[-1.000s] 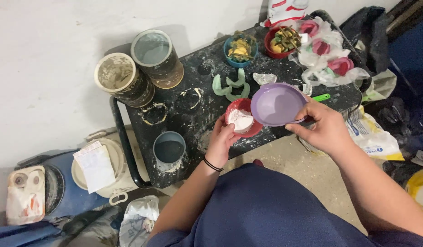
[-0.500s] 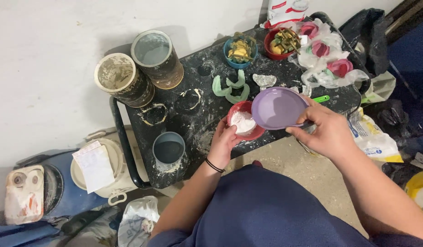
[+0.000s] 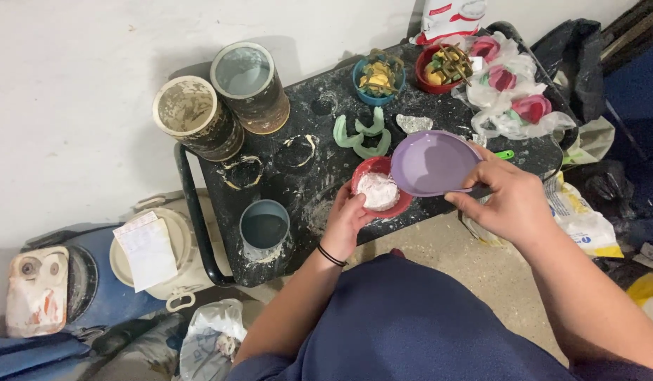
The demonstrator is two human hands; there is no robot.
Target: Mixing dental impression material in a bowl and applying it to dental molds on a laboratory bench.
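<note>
left hand (image 3: 346, 220): fingers grip red bowl (image 3: 380, 189) (white powder) | right hand (image 3: 506, 197): holds purple bowl (image 3: 432, 164)

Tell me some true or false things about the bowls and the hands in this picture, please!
1. The right hand holds a purple bowl. True.
2. The red bowl by the left hand is empty. False: it has a white powdery lump in it.
3. The purple bowl is tilted over the red bowl's edge. True.
4. The grey cup near the table's front edge is lying on its side. False: it stands upright.
5. The left hand wears a black band at the wrist. True.
6. The green curved pieces sit inside the purple bowl. False: they lie on the dark table.
</note>
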